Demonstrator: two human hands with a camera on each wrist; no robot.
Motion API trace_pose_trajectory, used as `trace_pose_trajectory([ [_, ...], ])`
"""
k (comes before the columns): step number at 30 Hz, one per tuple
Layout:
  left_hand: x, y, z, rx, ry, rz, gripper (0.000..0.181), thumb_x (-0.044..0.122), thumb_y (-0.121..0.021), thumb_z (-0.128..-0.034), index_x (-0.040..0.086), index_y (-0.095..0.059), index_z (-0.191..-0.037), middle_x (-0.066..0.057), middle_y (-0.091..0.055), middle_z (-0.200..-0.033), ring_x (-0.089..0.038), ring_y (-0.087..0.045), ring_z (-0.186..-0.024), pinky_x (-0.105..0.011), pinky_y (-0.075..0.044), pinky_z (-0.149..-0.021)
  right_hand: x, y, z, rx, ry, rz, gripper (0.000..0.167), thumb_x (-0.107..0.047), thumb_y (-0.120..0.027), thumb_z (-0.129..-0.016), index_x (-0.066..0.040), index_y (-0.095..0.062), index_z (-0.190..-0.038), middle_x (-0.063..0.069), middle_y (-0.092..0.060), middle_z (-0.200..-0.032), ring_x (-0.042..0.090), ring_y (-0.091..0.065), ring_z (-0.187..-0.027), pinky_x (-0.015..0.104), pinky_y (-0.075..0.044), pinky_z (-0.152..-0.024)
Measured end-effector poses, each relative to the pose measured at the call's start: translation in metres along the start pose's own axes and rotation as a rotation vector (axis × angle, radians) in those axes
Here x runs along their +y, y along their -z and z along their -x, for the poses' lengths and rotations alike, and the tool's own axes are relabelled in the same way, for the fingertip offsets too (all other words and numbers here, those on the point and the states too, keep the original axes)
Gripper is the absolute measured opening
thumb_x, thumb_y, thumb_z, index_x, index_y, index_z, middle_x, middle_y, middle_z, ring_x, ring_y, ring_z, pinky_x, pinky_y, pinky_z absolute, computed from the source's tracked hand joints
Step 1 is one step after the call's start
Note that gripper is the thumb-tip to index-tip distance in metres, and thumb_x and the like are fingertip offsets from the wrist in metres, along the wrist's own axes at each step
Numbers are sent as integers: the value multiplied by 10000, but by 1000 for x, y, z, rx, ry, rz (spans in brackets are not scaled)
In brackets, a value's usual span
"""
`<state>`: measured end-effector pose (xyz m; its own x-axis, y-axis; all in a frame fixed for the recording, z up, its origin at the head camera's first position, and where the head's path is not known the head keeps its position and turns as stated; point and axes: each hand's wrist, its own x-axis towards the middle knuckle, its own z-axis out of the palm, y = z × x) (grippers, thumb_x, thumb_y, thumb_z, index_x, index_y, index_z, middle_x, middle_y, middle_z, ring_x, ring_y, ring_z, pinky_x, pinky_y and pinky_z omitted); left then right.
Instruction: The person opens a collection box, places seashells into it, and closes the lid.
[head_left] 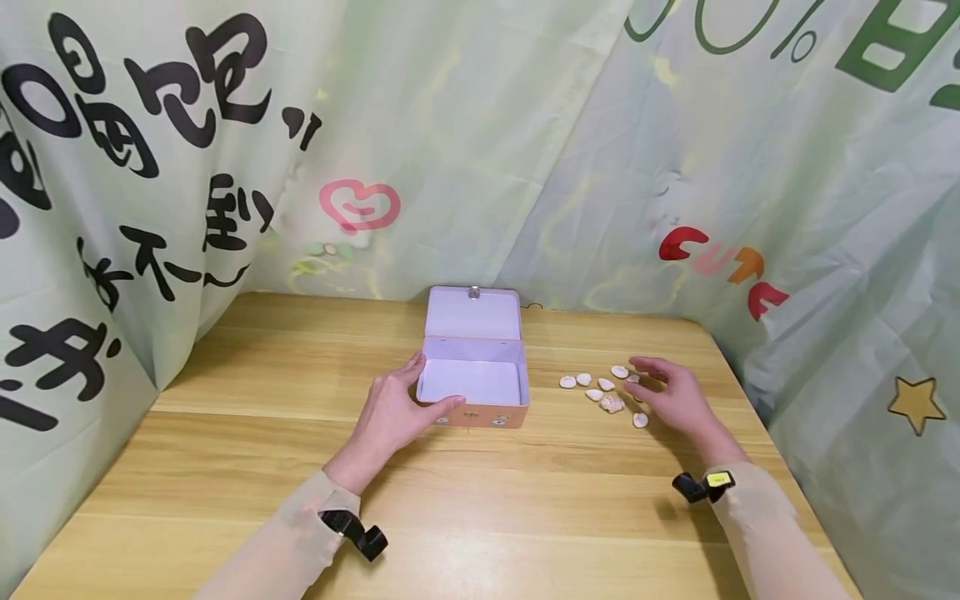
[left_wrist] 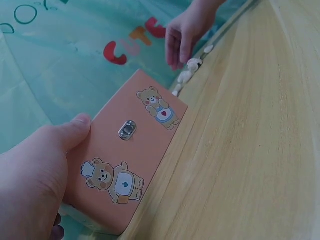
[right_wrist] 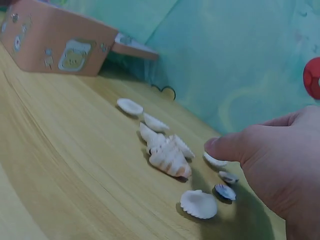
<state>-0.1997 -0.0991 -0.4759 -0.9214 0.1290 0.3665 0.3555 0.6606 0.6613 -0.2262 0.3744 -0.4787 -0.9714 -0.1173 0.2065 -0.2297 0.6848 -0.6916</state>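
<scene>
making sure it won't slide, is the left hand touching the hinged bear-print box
Touching: in the left wrist view, the left hand grips the hinged bear-print box, thumb against its edge.

On the table (head_left: 480, 492), the box (head_left: 483, 416) is sitting just right of the left hand (head_left: 393, 408), its lid (head_left: 474, 317) extending beyond that hand. Shells (head_left: 606, 384) are lying beside the right hand (head_left: 678, 400), toward the box. A curtain (head_left: 465, 125) is hanging behind both hands.

I hold an open salmon rectangular tin box (head_left: 489, 417), lilac inside, near the wooden surface's (head_left: 585, 492) back edge; white seashells (head_left: 612, 403) lie toward the right edge.
</scene>
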Motion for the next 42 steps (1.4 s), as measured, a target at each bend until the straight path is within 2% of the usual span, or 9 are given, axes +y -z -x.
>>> trace_pose_trajectory([
  [4,0,0,0,-4,8,5,1097,730,-821,-781,-101,-545,-1442,-279,-533,-1472,-448,-526,-1351,-503,-476,-1073,8,-5,-7,-9,2,23,520,-211,-812,-970,54,-646,-1385,248,-697,-1293,408,-657,-1143,381,-522,-944],
  [6,0,0,0,-6,8,9,1101,733,-820,-778,-100,-544,-1443,-277,-531,-1472,-442,-523,-1352,-498,-480,-1071,10,-8,-10,-8,7,32,505,-200,-815,-965,59,-656,-1368,242,-709,-1269,392,-662,-1126,337,-517,-924],
  [13,-1,0,0,-3,7,17,1100,733,-823,-774,-99,-549,-1439,-272,-533,-1467,-460,-525,-1343,-476,-522,-1029,9,-13,-19,-17,59,99,424,-159,-790,-981,81,-681,-1313,233,-704,-1199,376,-669,-1034,441,-526,-869],
  [20,-1,-1,1,-5,25,22,1095,728,-837,-761,-91,-562,-1435,-235,-537,-1472,-452,-539,-1335,-454,-554,-977,11,-14,-23,-60,64,127,326,-176,-757,-1011,51,-726,-1243,176,-649,-1144,291,-607,-955,375,-484,-807],
  [26,-1,0,0,2,20,27,1091,721,-842,-761,-88,-560,-1437,-235,-537,-1470,-433,-527,-1347,-429,-558,-942,14,-16,-24,-48,77,122,241,-140,-734,-1024,45,-730,-1179,164,-641,-1093,258,-571,-909,347,-466,-785],
  [29,0,0,0,2,19,33,1092,718,-846,-760,-90,-560,-1437,-238,-540,-1470,-419,-524,-1351,-424,-559,-921,14,-16,-23,-26,72,101,259,-119,-713,-1034,63,-704,-1218,180,-667,-1089,286,-612,-930,341,-489,-796],
  [36,0,-1,0,-1,38,39,1093,714,-858,-748,-88,-566,-1429,-231,-548,-1464,-410,-524,-1353,-486,-501,-1056,3,-9,-20,-30,23,43,364,-156,-637,-1084,81,-631,-1361,240,-697,-1197,399,-652,-1139,468,-556,-933],
  [40,-1,-1,0,2,41,32,1095,717,-857,-746,-88,-566,-1430,-233,-552,-1462,-397,-526,-1352,-493,-494,-1063,-8,-3,-22,-44,25,4,415,-172,-612,-1099,89,-588,-1421,266,-685,-1255,393,-668,-1130,406,-595,-879],
  [42,-1,-1,0,3,41,32,1095,715,-859,-746,-92,-568,-1427,-231,-553,-1460,-393,-526,-1352,-492,-500,-1057,-15,-1,-24,-45,39,17,434,-193,-603,-1105,83,-579,-1439,268,-687,-1271,399,-680,-1118,419,-596,-859],
])
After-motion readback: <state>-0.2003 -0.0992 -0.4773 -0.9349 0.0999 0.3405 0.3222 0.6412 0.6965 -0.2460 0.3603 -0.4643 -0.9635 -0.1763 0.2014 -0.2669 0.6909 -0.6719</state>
